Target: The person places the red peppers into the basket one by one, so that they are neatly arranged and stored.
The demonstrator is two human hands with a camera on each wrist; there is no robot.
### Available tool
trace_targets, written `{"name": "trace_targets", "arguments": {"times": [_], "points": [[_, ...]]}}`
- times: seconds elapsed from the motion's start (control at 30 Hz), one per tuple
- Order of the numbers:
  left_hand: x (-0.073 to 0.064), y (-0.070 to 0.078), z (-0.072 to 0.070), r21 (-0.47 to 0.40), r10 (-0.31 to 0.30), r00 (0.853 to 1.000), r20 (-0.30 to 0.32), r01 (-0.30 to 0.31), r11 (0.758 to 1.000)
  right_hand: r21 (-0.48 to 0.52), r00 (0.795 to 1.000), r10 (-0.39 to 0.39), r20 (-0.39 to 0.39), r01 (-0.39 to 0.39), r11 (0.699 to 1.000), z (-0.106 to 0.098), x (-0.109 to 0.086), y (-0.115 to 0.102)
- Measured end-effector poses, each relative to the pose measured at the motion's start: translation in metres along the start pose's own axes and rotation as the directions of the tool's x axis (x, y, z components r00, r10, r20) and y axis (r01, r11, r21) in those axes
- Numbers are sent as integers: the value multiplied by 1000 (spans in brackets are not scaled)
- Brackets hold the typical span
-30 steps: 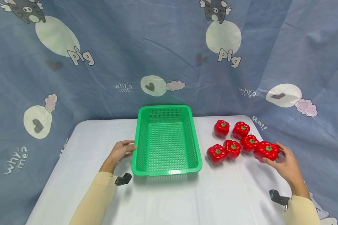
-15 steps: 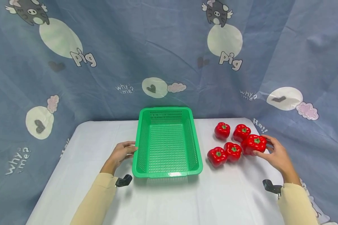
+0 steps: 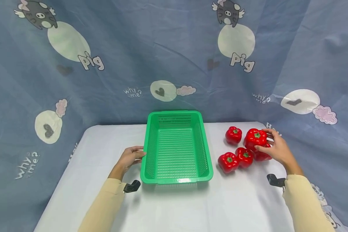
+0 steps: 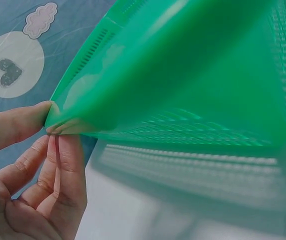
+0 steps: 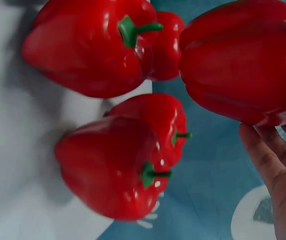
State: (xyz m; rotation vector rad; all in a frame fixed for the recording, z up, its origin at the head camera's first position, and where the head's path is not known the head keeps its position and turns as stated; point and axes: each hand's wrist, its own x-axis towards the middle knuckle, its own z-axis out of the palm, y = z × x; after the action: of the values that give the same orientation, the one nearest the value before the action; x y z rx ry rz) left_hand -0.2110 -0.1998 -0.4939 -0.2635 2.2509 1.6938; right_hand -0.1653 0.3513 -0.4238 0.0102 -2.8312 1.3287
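My left hand (image 3: 131, 157) pinches the left rim of a green plastic basket (image 3: 177, 179), thumb on one side and fingers on the other, as the left wrist view shows. Nothing lies inside the basket. A red bell pepper (image 3: 254, 138) with a green stem is in my right hand (image 3: 274, 146), thumb in front and fingers behind. In the right wrist view this held bell pepper (image 5: 243, 62) appears above and apart from the others. One red pepper (image 3: 262, 154) shows partly behind the hand, and the held one covers what lies behind it.
Other red bell peppers lie to the right of the basket: one at the back (image 3: 233, 135), a front left pepper (image 3: 228, 162) and another beside it (image 3: 244, 157). A white cloth covers the table (image 3: 179, 209). Behind hangs a blue printed curtain (image 3: 119, 106).
My right hand has carried the bell pepper leftward and back, from the right end of the group to over the back right pepper. The left hand keeps its grip on the basket's rim.
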Motion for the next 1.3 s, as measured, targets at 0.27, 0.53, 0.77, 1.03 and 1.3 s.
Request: {"name": "trace_targets", "arguments": {"times": [0.27,0.53,0.77,1.03,1.3], "points": [[0,0,2,-6,-23,1000,-9,23,1000,50,999,36,26,-38,998,11,19,-11],[1,0,1,0,-27,1000,-5,27,1000,92,998,43,35,-46,995,22,36,-19],[2,1,3,-9,-21,1000,12,21,1000,72,997,58,52,-62,995,26,55,-19],[1,1,3,-8,-27,1000,-3,27,1000,81,995,50,89,-57,995,34,73,-26],[1,2,3,-10,-23,1000,0,23,1000,139,991,61,116,-77,987,44,84,-40]]}}
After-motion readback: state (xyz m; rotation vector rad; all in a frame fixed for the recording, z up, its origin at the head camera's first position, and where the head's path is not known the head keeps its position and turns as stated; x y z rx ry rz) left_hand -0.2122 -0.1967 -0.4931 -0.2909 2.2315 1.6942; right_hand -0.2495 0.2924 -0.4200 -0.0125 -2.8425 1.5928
